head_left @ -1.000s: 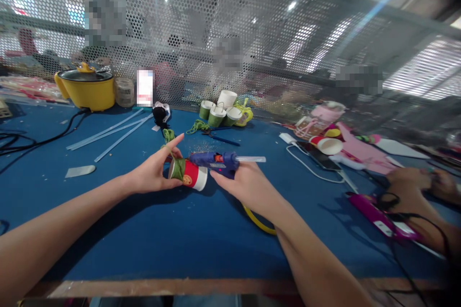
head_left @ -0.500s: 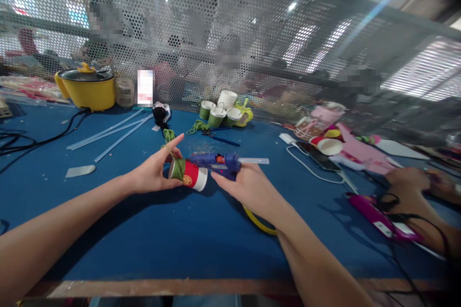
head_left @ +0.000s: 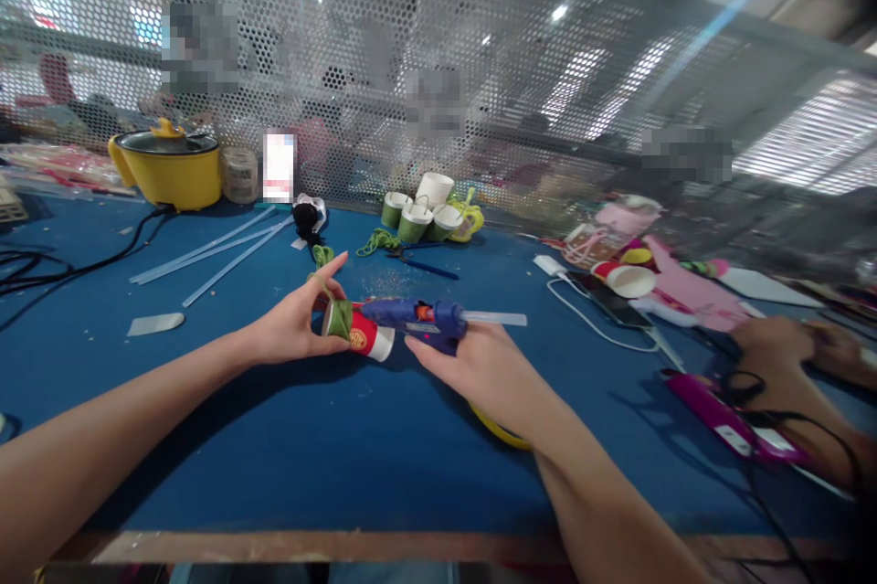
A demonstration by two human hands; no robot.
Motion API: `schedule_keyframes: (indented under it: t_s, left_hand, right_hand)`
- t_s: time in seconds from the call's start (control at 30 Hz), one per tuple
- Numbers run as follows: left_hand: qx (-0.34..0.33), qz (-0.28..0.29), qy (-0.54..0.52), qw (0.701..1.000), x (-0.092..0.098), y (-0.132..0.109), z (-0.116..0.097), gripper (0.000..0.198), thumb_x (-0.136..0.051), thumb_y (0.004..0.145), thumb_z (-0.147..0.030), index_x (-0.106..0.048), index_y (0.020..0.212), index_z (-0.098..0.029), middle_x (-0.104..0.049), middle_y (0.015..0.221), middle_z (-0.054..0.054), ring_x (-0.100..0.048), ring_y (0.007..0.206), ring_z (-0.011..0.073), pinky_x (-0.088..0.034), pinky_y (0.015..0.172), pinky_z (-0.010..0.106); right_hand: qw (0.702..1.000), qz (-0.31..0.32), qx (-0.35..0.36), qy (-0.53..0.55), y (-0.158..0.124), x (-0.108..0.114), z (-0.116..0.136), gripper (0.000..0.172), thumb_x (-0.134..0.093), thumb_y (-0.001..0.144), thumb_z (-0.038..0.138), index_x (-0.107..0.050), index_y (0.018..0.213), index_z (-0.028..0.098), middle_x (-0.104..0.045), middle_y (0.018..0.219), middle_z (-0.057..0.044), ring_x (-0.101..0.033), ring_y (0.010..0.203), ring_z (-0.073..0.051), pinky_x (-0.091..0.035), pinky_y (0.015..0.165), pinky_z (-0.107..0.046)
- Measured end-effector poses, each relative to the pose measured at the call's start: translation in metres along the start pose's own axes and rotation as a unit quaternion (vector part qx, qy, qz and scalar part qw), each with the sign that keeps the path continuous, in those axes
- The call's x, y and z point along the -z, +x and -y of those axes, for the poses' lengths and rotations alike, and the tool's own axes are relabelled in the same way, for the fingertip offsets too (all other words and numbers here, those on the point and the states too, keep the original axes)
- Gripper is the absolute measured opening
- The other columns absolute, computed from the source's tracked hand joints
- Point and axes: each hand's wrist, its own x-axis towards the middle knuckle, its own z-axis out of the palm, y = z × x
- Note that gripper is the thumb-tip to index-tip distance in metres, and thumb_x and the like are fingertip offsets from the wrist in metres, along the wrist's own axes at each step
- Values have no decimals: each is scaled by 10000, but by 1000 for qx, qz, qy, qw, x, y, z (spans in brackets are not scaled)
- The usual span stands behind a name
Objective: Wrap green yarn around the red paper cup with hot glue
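Observation:
My left hand (head_left: 300, 321) grips a red and white paper cup (head_left: 374, 340) lying on its side, its base end wrapped in green yarn (head_left: 339, 319). The index finger points up, and a strand of the yarn runs by the fingers toward a small green bundle (head_left: 322, 257) behind. In my right hand (head_left: 490, 369) is a blue glue gun (head_left: 428, 321), its nozzle at the yarn-wrapped part of the cup. A clear glue stick (head_left: 497, 318) juts from the gun's back. Whether the nozzle touches the yarn I cannot tell.
Behind stand several yarn-wrapped cups (head_left: 415, 223) near pliers (head_left: 428, 268). Glue sticks (head_left: 237, 262), a yellow pot (head_left: 171, 171) and a jar (head_left: 239, 175) are at left. At right lie a phone (head_left: 607, 299), a purple glue gun (head_left: 730, 415) and another person's hand (head_left: 774, 346).
My right hand and the blue glue gun have shifted slightly right and down. The left hand still holds the cup in nearly the same place.

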Motion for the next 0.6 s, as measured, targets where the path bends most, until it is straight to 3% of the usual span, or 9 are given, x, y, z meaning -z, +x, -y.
schedule_keyframes:
  t_s: [0.43,0.6]
  left_hand:
    - [4,-4,-21,1000,1,2,3,987,-707,686,-287,-69,1439,-250,-462,1031,52,-532,878,189,-473,845,419]
    - [14,-5,-19,1000,1,2,3,1002,-721,681,-295,-67,1440,-256,-467,1040,54,-546,851,183,-475,853,441]
  right_hand:
    - [999,31,6,9,-6,2,-2,269,-478,811,307,-502,562,209,-584,515,5,-548,495,-154,-387,442,-258]
    - [998,62,-9,-1,-7,2,-2,246,-462,826,326,-542,628,204,-632,595,-21,-579,557,-179,-393,475,-275]
